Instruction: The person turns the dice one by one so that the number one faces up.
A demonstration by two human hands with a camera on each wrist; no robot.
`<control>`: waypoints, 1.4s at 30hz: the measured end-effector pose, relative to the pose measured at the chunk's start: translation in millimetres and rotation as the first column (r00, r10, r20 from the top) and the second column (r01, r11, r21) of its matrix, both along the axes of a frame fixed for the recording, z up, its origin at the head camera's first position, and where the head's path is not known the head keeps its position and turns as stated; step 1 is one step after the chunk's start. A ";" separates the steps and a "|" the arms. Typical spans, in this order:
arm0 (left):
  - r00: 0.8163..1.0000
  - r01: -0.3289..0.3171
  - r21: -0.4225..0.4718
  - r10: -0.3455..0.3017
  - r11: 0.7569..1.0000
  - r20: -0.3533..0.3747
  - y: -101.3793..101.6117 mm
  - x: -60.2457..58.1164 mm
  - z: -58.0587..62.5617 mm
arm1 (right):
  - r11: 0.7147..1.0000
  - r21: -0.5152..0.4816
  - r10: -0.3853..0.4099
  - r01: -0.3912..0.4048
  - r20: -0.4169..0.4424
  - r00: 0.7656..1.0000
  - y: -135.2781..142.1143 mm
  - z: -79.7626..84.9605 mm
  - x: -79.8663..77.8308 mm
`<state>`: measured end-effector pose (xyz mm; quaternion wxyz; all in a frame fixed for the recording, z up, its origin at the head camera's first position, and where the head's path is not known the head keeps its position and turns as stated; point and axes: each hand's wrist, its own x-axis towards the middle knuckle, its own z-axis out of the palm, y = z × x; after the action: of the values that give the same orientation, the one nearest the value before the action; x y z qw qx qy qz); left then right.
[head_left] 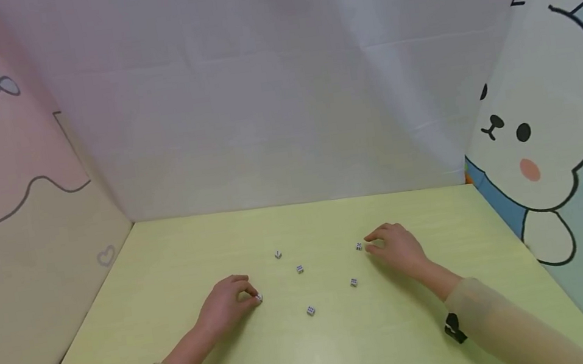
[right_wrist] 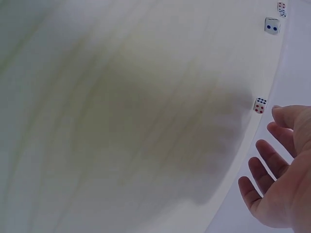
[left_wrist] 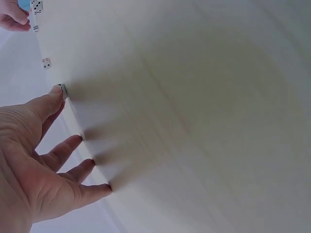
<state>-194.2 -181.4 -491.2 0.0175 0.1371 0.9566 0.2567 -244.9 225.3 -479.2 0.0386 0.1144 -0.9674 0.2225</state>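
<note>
My left hand (head_left: pixel 228 304) pinches a small white die (head_left: pixel 259 297) between thumb and index finger at the table's left-centre. In the left wrist view that die (left_wrist: pixel 63 91) shows at the thumb tip, while the other fingertips touch the tabletop. To the right, my right hand (head_left: pixel 397 248) is beside another die (head_left: pixel 358 246), its thumb and index finger parted. The right wrist view shows this die (right_wrist: pixel 260 105) just off the thumb tip, with a small gap and nothing held.
Between the hands lie more dice: one at the back (head_left: pixel 278 254), a die near the middle (head_left: pixel 300 269), a die at the front (head_left: pixel 311 310) and a die to the right (head_left: pixel 354 282). Cloth walls (head_left: pixel 283 115) enclose the pale yellow table (head_left: pixel 194 238) at the back and sides.
</note>
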 end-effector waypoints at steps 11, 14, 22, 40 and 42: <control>1.000 0.003 0.013 -0.003 1.000 0.009 -1.8 1.2 -0.2 | 0.999 0.025 -0.035 0.034 0.024 0.999 -14.4 -2.4 -6.1; 1.000 0.004 0.021 -0.004 1.000 0.008 -1.8 2.9 0.4 | 0.999 0.035 -0.039 0.038 0.028 0.999 -16.4 -3.3 -7.4; 1.000 0.003 0.022 -0.003 1.000 -0.001 -1.2 5.6 0.7 | 0.998 0.042 -0.044 0.042 0.036 0.998 -18.1 -5.9 -9.8; 1.000 -0.005 0.033 0.005 0.999 0.001 0.9 3.6 0.2 | 0.997 0.037 -0.063 0.063 -0.010 0.998 -17.1 -6.4 -11.0; 1.000 -0.006 0.030 0.005 1.000 0.003 1.9 3.3 1.1 | 0.997 0.045 -0.068 0.068 -0.013 0.998 -16.6 -6.8 -12.0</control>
<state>-190.9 -179.4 -490.0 0.0161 0.1344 0.9530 0.2710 -256.9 208.7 -486.0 0.0492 0.0836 -0.9753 0.1986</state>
